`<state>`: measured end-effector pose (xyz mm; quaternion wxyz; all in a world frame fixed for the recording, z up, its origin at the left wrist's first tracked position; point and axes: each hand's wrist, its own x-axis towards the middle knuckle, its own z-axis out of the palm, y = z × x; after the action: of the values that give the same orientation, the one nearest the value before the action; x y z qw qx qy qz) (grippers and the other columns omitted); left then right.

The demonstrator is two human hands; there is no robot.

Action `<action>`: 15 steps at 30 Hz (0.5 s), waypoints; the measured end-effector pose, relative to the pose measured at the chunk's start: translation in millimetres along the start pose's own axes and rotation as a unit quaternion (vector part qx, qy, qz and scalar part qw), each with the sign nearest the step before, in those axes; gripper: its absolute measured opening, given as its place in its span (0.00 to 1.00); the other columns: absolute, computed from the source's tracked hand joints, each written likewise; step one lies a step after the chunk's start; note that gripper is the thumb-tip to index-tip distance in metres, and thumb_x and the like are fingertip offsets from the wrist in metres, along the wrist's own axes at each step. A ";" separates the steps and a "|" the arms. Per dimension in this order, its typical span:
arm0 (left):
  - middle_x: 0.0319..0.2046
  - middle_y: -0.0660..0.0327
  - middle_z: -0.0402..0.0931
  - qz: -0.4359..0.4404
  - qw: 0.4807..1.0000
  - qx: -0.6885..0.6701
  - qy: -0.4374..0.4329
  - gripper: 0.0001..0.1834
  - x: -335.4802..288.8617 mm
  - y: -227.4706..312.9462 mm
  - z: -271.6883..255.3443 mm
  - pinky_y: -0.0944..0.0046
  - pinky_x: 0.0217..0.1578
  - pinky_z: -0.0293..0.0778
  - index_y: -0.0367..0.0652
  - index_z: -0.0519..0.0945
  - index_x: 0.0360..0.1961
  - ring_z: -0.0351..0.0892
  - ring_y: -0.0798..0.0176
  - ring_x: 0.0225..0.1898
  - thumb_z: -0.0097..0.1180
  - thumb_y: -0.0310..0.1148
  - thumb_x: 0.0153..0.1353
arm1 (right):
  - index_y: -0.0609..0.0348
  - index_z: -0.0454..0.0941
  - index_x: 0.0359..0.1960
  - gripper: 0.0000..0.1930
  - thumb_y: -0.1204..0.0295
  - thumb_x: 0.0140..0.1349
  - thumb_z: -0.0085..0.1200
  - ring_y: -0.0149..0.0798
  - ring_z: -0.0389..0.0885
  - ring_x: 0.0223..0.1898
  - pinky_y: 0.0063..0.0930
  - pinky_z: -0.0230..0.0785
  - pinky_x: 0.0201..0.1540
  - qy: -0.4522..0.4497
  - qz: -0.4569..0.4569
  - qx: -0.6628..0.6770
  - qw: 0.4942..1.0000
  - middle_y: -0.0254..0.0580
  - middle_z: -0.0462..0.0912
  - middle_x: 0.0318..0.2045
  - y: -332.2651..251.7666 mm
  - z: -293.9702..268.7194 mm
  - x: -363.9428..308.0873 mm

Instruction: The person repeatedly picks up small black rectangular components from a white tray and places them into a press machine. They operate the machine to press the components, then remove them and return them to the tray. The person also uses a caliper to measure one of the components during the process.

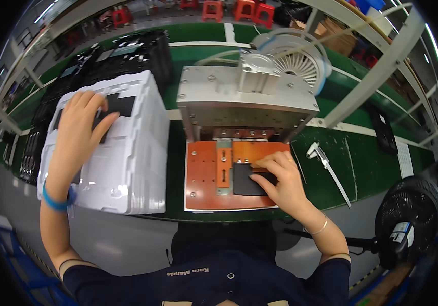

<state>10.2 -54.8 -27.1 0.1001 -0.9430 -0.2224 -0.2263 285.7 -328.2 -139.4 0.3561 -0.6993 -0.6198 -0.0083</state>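
My left hand (80,127) is over a tall stack of white plastic trays (122,176) on the left. Its thumb and bent fingers close around a dark flat plate (101,134) in the top tray; the hand partly hides it. Another black plate (122,105) lies just beyond my fingers. In front of me, a thin black rectangular plate (248,184) rests on the orange base (201,176) of a metal press (249,102). My right hand (285,182) pinches this plate near its upper right, thumb and index finger close together. A slotted orange block (223,166) stands left of the plate.
Black plastic trays (132,56) are piled behind the white stack. A caliper (329,171) lies on the green table right of the press. A white fan (298,61) stands behind the press, and a black fan (407,219) at the right. A metal post (377,71) rises at far right.
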 end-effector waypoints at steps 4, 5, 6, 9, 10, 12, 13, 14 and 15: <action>0.39 0.57 0.77 0.129 0.990 -0.023 0.060 0.17 -32.2 88.6 -6.6 0.46 0.57 0.66 0.42 0.76 0.32 0.76 0.52 0.47 0.64 0.44 0.54 | 0.59 0.81 0.40 0.11 0.78 0.54 0.60 0.44 0.75 0.41 0.36 0.67 0.44 0.001 -0.052 0.008 0.999 0.37 0.79 0.37 16.0 7.8 1.9; 0.42 0.57 0.78 0.167 0.984 -0.048 0.048 0.19 -54.3 105.9 -0.9 0.45 0.60 0.64 0.44 0.77 0.33 0.76 0.53 0.50 0.64 0.48 0.54 | 0.59 0.81 0.41 0.12 0.79 0.54 0.58 0.44 0.75 0.41 0.36 0.67 0.44 -0.010 -0.063 -0.002 0.998 0.37 0.79 0.37 14.9 11.7 2.9; 0.45 0.57 0.78 0.191 0.976 -0.097 0.033 0.21 -71.0 127.2 3.9 0.45 0.60 0.63 0.45 0.78 0.37 0.76 0.53 0.52 0.62 0.52 0.54 | 0.58 0.81 0.41 0.12 0.79 0.54 0.57 0.43 0.75 0.41 0.36 0.67 0.44 -0.023 -0.080 -0.006 0.997 0.37 0.79 0.37 10.6 15.4 5.9; 0.52 0.56 0.75 0.200 0.953 -0.217 -0.068 0.29 -62.2 171.5 48.2 0.45 0.60 0.62 0.47 0.79 0.49 0.72 0.52 0.57 0.60 0.57 0.55 | 0.59 0.79 0.44 0.16 0.79 0.51 0.55 0.43 0.75 0.43 0.37 0.67 0.48 -0.047 -0.089 -0.057 0.993 0.37 0.79 0.40 4.2 15.8 7.2; 0.55 0.56 0.74 0.192 0.949 -0.235 -0.080 0.32 -55.9 174.9 65.5 0.43 0.61 0.61 0.47 0.79 0.52 0.71 0.50 0.59 0.60 0.59 0.54 | 0.59 0.79 0.44 0.16 0.79 0.50 0.55 0.43 0.76 0.43 0.38 0.68 0.49 -0.046 -0.090 -0.067 0.993 0.38 0.79 0.41 2.3 16.4 8.5; 0.61 0.56 0.70 0.182 0.941 -0.258 -0.125 0.36 -45.5 180.1 90.9 0.42 0.62 0.60 0.47 0.79 0.54 0.67 0.48 0.62 0.61 0.61 0.52 | 0.60 0.78 0.45 0.18 0.77 0.49 0.55 0.43 0.76 0.46 0.38 0.68 0.51 -0.058 -0.082 -0.083 0.991 0.40 0.78 0.42 3.1 15.1 10.1; 0.60 0.56 0.71 0.178 0.939 -0.267 -0.122 0.36 -45.2 180.6 94.6 0.42 0.62 0.60 0.47 0.79 0.54 0.67 0.48 0.62 0.61 0.61 0.52 | 0.60 0.78 0.45 0.18 0.77 0.49 0.55 0.43 0.76 0.47 0.39 0.68 0.51 -0.058 -0.082 -0.083 0.991 0.40 0.78 0.42 3.3 15.4 11.5; 0.60 0.56 0.71 0.176 0.938 -0.275 -0.119 0.36 -45.3 181.0 97.0 0.41 0.62 0.60 0.47 0.78 0.55 0.67 0.48 0.62 0.62 0.61 0.52 | 0.60 0.78 0.45 0.18 0.77 0.49 0.55 0.43 0.76 0.47 0.39 0.68 0.52 -0.056 -0.083 -0.083 0.991 0.40 0.78 0.42 3.6 15.8 13.2; 0.60 0.56 0.71 0.172 0.937 -0.282 -0.116 0.36 -45.7 181.4 98.8 0.41 0.62 0.60 0.47 0.78 0.55 0.67 0.48 0.62 0.62 0.61 0.52 | 0.60 0.78 0.46 0.18 0.77 0.49 0.55 0.44 0.76 0.48 0.39 0.68 0.52 -0.055 -0.085 -0.083 0.991 0.41 0.78 0.43 4.4 16.3 14.0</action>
<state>95.8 -203.1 -151.3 -0.1590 -0.9761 0.0056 -0.1478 285.7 -307.8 -147.3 0.2607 -0.6708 -0.6924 -0.0513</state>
